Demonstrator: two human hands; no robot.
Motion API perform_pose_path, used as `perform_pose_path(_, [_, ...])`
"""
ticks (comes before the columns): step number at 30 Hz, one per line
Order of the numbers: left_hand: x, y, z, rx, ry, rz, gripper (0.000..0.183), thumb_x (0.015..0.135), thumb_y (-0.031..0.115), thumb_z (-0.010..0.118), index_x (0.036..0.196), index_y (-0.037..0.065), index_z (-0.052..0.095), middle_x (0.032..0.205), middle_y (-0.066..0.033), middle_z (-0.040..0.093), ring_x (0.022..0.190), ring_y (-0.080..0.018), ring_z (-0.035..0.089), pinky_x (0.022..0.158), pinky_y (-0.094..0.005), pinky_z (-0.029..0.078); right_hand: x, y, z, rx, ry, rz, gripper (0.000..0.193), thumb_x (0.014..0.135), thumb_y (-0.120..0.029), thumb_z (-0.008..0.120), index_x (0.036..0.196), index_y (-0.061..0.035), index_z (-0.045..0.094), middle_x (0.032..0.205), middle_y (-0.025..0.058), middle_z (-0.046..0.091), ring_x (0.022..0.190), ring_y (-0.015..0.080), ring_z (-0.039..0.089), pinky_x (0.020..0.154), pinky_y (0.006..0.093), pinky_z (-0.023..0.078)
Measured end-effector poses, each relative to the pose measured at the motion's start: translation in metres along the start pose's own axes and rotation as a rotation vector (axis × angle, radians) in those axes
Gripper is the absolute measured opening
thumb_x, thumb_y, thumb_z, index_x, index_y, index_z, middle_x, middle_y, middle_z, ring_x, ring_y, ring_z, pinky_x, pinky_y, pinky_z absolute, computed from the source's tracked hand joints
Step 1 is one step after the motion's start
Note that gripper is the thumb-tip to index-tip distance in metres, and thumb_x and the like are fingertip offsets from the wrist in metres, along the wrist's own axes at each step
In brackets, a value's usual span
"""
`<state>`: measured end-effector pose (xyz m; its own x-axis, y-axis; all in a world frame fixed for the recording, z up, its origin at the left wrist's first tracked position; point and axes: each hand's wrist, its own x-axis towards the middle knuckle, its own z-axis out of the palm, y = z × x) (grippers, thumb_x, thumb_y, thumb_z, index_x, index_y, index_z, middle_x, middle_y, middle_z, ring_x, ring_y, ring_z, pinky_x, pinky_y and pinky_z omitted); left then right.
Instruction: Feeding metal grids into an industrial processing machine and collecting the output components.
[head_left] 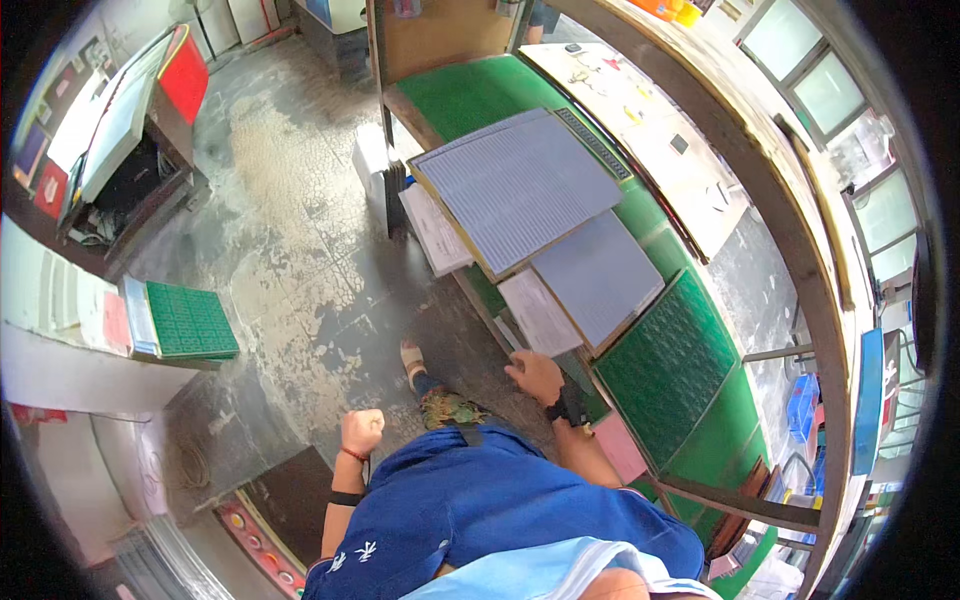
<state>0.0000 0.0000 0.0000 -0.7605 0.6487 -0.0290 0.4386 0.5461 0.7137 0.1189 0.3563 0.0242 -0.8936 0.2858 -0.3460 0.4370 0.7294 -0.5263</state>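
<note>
My left hand (362, 432) is closed in a fist beside my body over the floor, with nothing showing in it. A red cord and a black band circle that wrist and forearm. My right hand (537, 379), with a black strap at the wrist, hovers by the near edge of the green-topped table (440, 90), its fingers loosely curled and apart, holding nothing. Nearest to it is a printed white sheet (540, 312) under a grey-blue ribbed panel (598, 278). A larger ribbed panel (515, 185) overlaps that one. Right of the hand lies a dark green patterned panel (668, 368).
A wooden frame (735, 90) rises along the table's far side, before a pale worktable (640, 110) with small items. Green patterned sheets (190, 320) lie stacked on a white surface at left. A slanted cabinet (140, 150) stands far left. The concrete floor (290, 210) is worn.
</note>
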Motion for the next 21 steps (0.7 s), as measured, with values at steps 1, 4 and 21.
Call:
perform_pose_path(1, [0.002,-0.003,-0.006,-0.006,0.007,-0.043,0.008,0.059,0.006,0.045,0.055,0.006,0.052,0.054,-0.0159,0.05,0.051,-0.0329,0.053,0.047,-0.0367,0.04,0.006,0.002,0.0,0.032,0.173,-0.018,0.037,0.076,-0.034,0.06,0.098,-0.0047,0.061,0.087,0.0189,0.062,0.082,0.0348,0.059,0.071,0.0431,0.045])
perform_pose_path(4, [0.019,-0.01,-0.032,0.005,0.036,-0.086,0.009,0.059,0.006,0.044,0.054,0.006,0.052,0.054,-0.0158,0.049,0.051,-0.033,0.052,0.046,-0.0367,0.039,0.035,0.004,-0.011,0.092,0.407,0.025,0.033,0.077,-0.03,0.059,0.097,-0.0034,0.061,0.084,0.0181,0.062,0.079,0.035,0.058,0.069,0.0428,0.045])
perform_pose_path(21, [0.197,-0.085,-0.107,0.073,0.001,-0.089,0.01,0.063,0.012,0.048,0.059,0.008,0.057,0.061,-0.0162,0.054,0.057,-0.0353,0.055,0.049,-0.0413,0.041,0.2,-0.014,-0.078,-0.068,0.844,0.262,0.041,0.068,-0.036,0.07,0.086,0.0003,0.061,0.08,0.0145,0.06,0.076,0.0305,0.057,0.064,0.0392,0.045])
